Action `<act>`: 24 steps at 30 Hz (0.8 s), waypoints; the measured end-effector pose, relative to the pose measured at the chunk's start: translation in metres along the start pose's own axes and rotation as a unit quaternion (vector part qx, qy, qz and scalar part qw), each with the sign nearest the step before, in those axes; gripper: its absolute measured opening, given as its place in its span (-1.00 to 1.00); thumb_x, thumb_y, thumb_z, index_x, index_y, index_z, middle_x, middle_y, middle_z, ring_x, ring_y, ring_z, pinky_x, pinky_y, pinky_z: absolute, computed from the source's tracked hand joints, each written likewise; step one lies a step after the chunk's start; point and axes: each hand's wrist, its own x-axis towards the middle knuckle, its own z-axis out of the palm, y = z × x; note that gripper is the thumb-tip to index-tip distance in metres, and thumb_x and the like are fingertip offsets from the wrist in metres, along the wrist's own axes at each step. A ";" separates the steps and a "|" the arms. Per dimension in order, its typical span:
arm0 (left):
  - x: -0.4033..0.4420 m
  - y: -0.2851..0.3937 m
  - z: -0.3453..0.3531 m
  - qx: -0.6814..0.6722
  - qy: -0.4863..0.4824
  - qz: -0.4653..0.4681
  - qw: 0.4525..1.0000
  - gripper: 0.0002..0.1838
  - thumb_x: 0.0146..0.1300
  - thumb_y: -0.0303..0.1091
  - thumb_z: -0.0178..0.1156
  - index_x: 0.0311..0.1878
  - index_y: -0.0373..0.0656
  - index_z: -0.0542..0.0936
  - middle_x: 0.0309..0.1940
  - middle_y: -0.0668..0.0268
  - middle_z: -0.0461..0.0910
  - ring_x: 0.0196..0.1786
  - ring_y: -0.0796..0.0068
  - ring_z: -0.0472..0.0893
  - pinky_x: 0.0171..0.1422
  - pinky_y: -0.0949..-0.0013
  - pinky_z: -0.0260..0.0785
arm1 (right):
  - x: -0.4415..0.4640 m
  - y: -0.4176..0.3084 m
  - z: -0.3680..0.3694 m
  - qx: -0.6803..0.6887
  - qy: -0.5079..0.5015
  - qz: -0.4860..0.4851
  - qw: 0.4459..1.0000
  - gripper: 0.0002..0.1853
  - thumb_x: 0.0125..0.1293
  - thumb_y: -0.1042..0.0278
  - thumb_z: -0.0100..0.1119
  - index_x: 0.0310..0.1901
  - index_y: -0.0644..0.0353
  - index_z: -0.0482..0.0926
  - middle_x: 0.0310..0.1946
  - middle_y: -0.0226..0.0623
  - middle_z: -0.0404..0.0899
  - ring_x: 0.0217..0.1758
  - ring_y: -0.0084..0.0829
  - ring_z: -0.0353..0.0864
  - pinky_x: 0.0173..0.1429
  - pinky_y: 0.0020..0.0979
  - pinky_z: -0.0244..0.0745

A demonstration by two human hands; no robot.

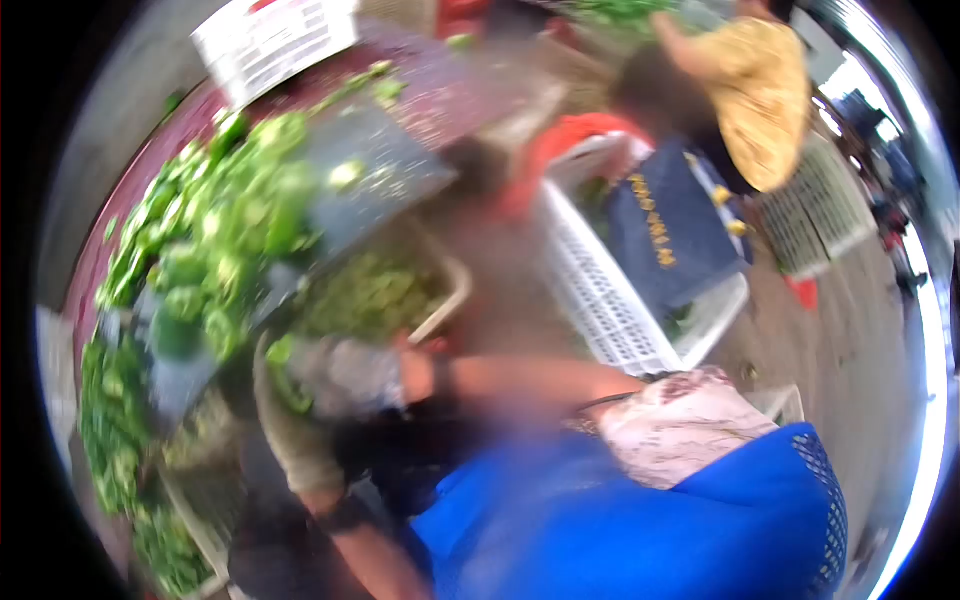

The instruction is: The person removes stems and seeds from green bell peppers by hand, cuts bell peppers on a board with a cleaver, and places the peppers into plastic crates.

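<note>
Both of my hands wear greyish work gloves and are close together beside the pepper pile; motion smears them. A green pepper (288, 374) is between them. My left hand (290, 425) is closed along its near side, fingers curving up past it. My right hand (345, 377) is closed at the pepper's other side, its fingertips partly hidden. Just beyond is a heap of cut green peppers (215, 240) on the table, next to a grey board (365, 175) with scattered seeds. Below the board's edge stands a crate (440, 318) of pale green scraps.
A white crate (600, 290) with a dark printed cloth or bag (655, 230) over it stands to my right. Another white basket (275, 50) is at the table's far end. A person in a yellow shirt (755, 90) works nearby. Stacked crates (820, 210) stand behind.
</note>
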 end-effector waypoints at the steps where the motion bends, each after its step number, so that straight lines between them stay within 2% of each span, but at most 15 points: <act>1: 0.001 -0.003 -0.005 0.070 0.000 0.030 0.997 -0.28 0.14 -0.64 0.28 0.41 -0.21 0.33 0.27 0.16 0.47 0.29 0.28 0.48 0.41 0.25 0.33 | 0.003 -0.001 -0.007 0.076 0.016 0.013 0.997 -0.76 -0.02 0.27 0.22 -0.38 0.28 0.54 -0.44 -0.06 0.49 -0.46 -0.12 0.57 -0.52 -0.12 0.42; 3: -0.002 -0.017 -0.009 0.136 0.008 -0.001 0.991 -0.29 0.12 -0.63 0.31 0.38 -0.24 0.35 0.26 0.16 0.49 0.30 0.29 0.48 0.41 0.25 0.31 | 0.007 0.001 -0.035 0.174 -0.087 0.036 0.980 -0.77 -0.01 0.31 0.22 -0.32 0.25 0.58 -0.36 -0.02 0.56 -0.34 -0.03 0.62 -0.32 -0.08 0.50; 5: -0.004 -0.044 -0.013 0.143 0.041 0.050 0.988 -0.43 0.22 -0.47 0.30 0.32 -0.19 0.44 0.21 0.20 0.51 0.21 0.37 0.52 0.31 0.30 0.39 | 0.014 0.003 -0.041 0.221 -0.172 0.054 0.958 -0.77 0.00 0.34 0.23 -0.27 0.22 0.62 -0.28 0.01 0.63 -0.21 0.06 0.67 -0.11 -0.03 0.58; 6: -0.002 -0.032 -0.011 -0.141 0.093 -0.128 0.977 -0.53 0.28 -0.35 0.26 0.26 -0.16 0.48 0.13 0.22 0.54 0.13 0.40 0.54 0.23 0.32 0.43 | 0.010 0.011 -0.020 0.260 -0.187 0.057 0.946 -0.78 0.02 0.36 0.22 -0.26 0.20 0.62 -0.27 0.00 0.63 -0.18 0.07 0.66 -0.07 -0.03 0.57; 7: 0.005 -0.019 -0.005 -0.417 0.141 -0.277 0.854 -0.60 0.34 -0.24 0.22 0.20 -0.13 0.53 0.06 0.24 0.57 0.05 0.44 0.57 0.14 0.35 0.47 | 0.011 0.009 -0.018 0.240 -0.219 0.095 0.941 -0.77 0.06 0.33 0.22 -0.24 0.21 0.63 -0.26 0.02 0.63 -0.16 0.08 0.65 -0.06 -0.03 0.56; 8: 0.011 -0.022 -0.001 -0.412 0.170 -0.322 0.836 -0.63 0.36 -0.15 0.19 0.14 -0.11 0.56 -0.04 0.27 0.60 -0.04 0.46 0.58 0.06 0.36 0.49 | 0.008 0.021 -0.004 0.152 -0.195 -0.033 0.968 -0.76 0.08 0.34 0.24 -0.20 0.21 0.63 -0.27 0.01 0.63 -0.19 0.06 0.65 -0.07 -0.05 0.57; 9: 0.011 -0.028 0.001 -0.410 0.188 -0.326 0.831 -0.66 0.35 -0.13 0.18 0.09 -0.10 0.58 -0.11 0.28 0.61 -0.11 0.43 0.60 0.02 0.35 0.51 | 0.004 0.027 0.010 0.061 -0.162 -0.157 0.972 -0.75 0.09 0.35 0.25 -0.17 0.20 0.63 -0.28 -0.01 0.63 -0.21 0.04 0.65 -0.09 -0.06 0.57; 12: 0.011 -0.043 0.004 -0.415 0.228 -0.311 0.824 -0.72 0.34 -0.11 0.17 -0.05 -0.08 0.61 -0.26 0.31 0.64 -0.25 0.37 0.63 -0.07 0.31 0.55 | 0.014 -0.004 -0.008 0.204 -0.056 0.120 0.970 -0.69 0.09 0.37 0.33 -0.10 0.23 0.59 -0.32 -0.09 0.62 -0.32 -0.09 0.63 -0.13 -0.13 0.58; 13: 0.010 -0.043 0.002 -0.422 0.232 -0.289 0.827 -0.74 0.33 -0.11 0.17 -0.07 -0.07 0.61 -0.27 0.31 0.64 -0.26 0.37 0.63 -0.08 0.31 0.55 | 0.014 -0.004 -0.007 0.290 -0.040 0.136 0.947 -0.68 0.09 0.39 0.34 -0.10 0.24 0.58 -0.32 -0.13 0.61 -0.33 -0.15 0.61 -0.15 -0.17 0.57; 15: 0.007 -0.041 -0.005 -0.480 0.228 -0.329 0.781 -0.76 0.30 -0.14 0.17 -0.12 -0.06 0.60 -0.25 0.29 0.63 -0.24 0.34 0.64 -0.10 0.30 0.56 | 0.012 0.000 -0.007 0.453 -0.009 0.164 0.876 -0.67 0.08 0.44 0.35 -0.08 0.25 0.56 -0.33 -0.21 0.60 -0.37 -0.25 0.58 -0.20 -0.26 0.55; 17: 0.009 -0.043 -0.006 -0.533 0.233 -0.371 0.724 -0.75 0.28 -0.13 0.18 -0.12 -0.07 0.60 -0.23 0.28 0.63 -0.24 0.34 0.64 -0.12 0.28 0.56 | 0.012 0.013 0.002 0.361 0.003 0.157 0.919 -0.66 0.14 0.41 0.33 -0.02 0.23 0.57 -0.26 -0.25 0.60 -0.28 -0.35 0.59 -0.18 -0.33 0.55; 19: 0.007 -0.057 0.000 -0.349 0.269 -0.263 0.858 -0.70 0.30 -0.09 0.13 -0.07 -0.09 0.58 -0.16 0.19 0.63 -0.14 0.15 0.65 -0.08 0.11 0.60 | 0.015 0.024 0.004 0.267 0.018 0.141 0.953 -0.65 0.19 0.38 0.31 0.02 0.21 0.58 -0.21 -0.27 0.60 -0.22 -0.41 0.60 -0.17 -0.38 0.54; 20: 0.006 -0.058 -0.002 -0.387 0.276 -0.256 0.842 -0.68 0.30 -0.08 0.12 -0.04 -0.09 0.57 -0.14 0.17 0.63 -0.12 0.10 0.65 -0.06 0.06 0.60 | 0.018 0.027 0.001 0.221 0.028 0.130 0.966 -0.65 0.21 0.37 0.31 0.04 0.20 0.58 -0.19 -0.28 0.60 -0.21 -0.42 0.61 -0.17 -0.40 0.54; 22: 0.005 -0.051 -0.017 -0.603 0.239 -0.268 0.712 -0.61 0.32 -0.07 0.04 0.08 -0.10 0.53 -0.05 0.06 0.61 0.01 -0.12 0.62 0.07 -0.18 0.55 | 0.027 0.033 -0.016 0.143 0.048 0.091 0.984 -0.65 0.23 0.35 0.30 0.05 0.20 0.58 -0.19 -0.26 0.61 -0.24 -0.39 0.61 -0.18 -0.41 0.54; 24: 0.002 -0.043 -0.021 -0.631 0.216 -0.234 0.707 -0.57 0.33 -0.08 0.01 0.12 -0.14 0.52 0.01 0.01 0.59 0.08 -0.12 0.59 0.17 -0.20 0.48 | 0.035 0.040 -0.040 0.062 0.069 0.051 0.994 -0.65 0.24 0.33 0.30 0.05 0.20 0.59 -0.19 -0.25 0.63 -0.26 -0.35 0.62 -0.20 -0.41 0.53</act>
